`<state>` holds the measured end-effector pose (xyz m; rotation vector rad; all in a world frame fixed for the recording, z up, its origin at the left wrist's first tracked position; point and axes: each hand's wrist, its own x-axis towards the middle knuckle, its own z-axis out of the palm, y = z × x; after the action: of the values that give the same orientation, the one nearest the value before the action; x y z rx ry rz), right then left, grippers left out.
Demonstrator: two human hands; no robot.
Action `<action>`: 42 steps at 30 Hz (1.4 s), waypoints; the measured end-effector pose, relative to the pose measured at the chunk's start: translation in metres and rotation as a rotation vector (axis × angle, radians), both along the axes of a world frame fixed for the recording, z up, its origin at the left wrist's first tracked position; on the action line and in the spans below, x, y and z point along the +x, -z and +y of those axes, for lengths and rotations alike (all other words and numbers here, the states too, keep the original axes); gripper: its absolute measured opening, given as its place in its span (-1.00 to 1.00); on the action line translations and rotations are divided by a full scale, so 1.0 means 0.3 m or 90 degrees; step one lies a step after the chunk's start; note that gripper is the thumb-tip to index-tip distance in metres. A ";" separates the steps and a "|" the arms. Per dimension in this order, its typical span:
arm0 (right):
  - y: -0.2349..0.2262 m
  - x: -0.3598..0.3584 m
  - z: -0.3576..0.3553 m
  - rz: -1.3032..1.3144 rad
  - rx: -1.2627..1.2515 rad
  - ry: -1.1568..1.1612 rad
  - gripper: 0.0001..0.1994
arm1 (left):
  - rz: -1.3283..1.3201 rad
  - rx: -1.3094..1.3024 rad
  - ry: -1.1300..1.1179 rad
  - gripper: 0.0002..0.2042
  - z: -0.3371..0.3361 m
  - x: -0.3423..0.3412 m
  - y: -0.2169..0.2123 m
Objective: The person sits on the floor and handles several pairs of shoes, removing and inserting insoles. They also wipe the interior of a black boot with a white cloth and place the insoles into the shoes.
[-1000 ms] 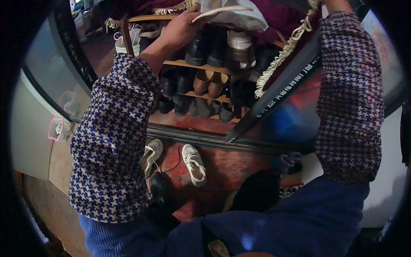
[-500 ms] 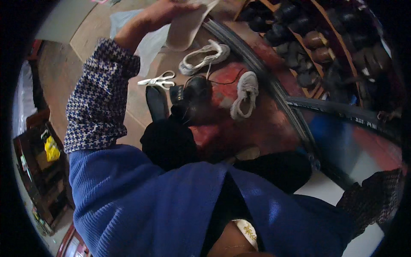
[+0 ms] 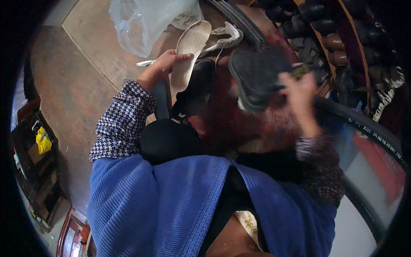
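Note:
My left hand [image 3: 166, 64] is closed on a beige insole [image 3: 192, 40], thumb on top. My right hand [image 3: 299, 92], blurred by motion, is closed at the edge of a dark, flat, rounded piece [image 3: 257, 77] whose kind I cannot make out. Beyond the insole lies a white laced shoe [image 3: 229, 38]. Below the insole rests a black shoe [image 3: 199, 81], with a dark narrow insole [image 3: 161, 100] to its left. Only the white tip of a pair of scissors [image 3: 145, 63] shows beside my left wrist. The dark piece mostly hides the second white shoe.
A clear plastic bag [image 3: 137, 28] lies on the brown floor at the far side. On the right stands a rack with several dark shoes [image 3: 321, 25] and a brown pair [image 3: 334, 43]. A black rail [image 3: 364, 128] crosses in front of it. Dark wooden furniture [image 3: 38, 167] stands at left.
My left hand has come down and nearer with the beige insole. My right hand has come into view with the dark flat piece over the second white shoe.

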<state>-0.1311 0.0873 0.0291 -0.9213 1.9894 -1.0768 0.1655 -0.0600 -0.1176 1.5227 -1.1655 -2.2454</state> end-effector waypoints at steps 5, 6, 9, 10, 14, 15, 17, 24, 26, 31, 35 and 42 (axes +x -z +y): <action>0.433 0.145 0.187 0.339 -0.007 -0.434 -0.78 | 0.088 0.000 -0.020 -0.74 0.079 -0.060 0.013; 0.447 0.159 0.215 0.336 -0.029 -0.443 -0.76 | 0.133 0.005 -0.029 -0.73 0.092 -0.074 -0.004; 0.402 0.179 0.230 0.318 0.150 -0.517 -0.71 | 0.206 0.085 -0.036 -0.68 0.131 -0.085 0.001; 0.309 0.176 0.187 0.288 0.223 -0.543 -0.71 | 0.226 0.104 -0.026 -0.68 0.146 -0.096 -0.009; 0.272 0.137 0.111 0.040 0.057 -0.275 -0.76 | 0.304 0.088 0.011 -0.69 0.190 -0.167 -0.061; 0.274 0.144 0.084 -0.016 0.039 -0.248 -0.75 | 0.344 0.076 0.038 -0.68 0.195 -0.191 -0.040; 0.302 0.167 0.046 -0.124 0.003 -0.188 -0.73 | 0.360 0.070 0.072 -0.69 0.210 -0.257 -0.020; 0.177 0.046 0.055 -0.364 -0.163 0.173 -0.67 | 0.241 -0.395 0.258 -0.61 0.213 -0.323 -0.183; 0.142 -0.060 0.087 -0.161 -0.112 0.167 -0.66 | 0.174 -0.607 0.300 -0.58 0.255 -0.310 -0.197; 0.035 0.001 0.137 -0.372 -0.002 0.135 -0.67 | 0.265 -0.594 0.671 -0.47 0.378 -0.300 -0.183; 0.037 0.122 0.121 -0.467 0.032 0.055 -0.70 | 0.277 -0.502 0.569 -0.53 0.328 -0.192 -0.205; 0.158 0.352 0.094 -0.622 0.094 0.048 -0.72 | -0.074 -0.628 0.538 -0.53 0.298 0.157 -0.131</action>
<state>-0.0255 0.1154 -0.0184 -0.1480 1.2512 -1.1022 0.2127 0.0294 -0.0782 0.7937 -2.7371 -1.3603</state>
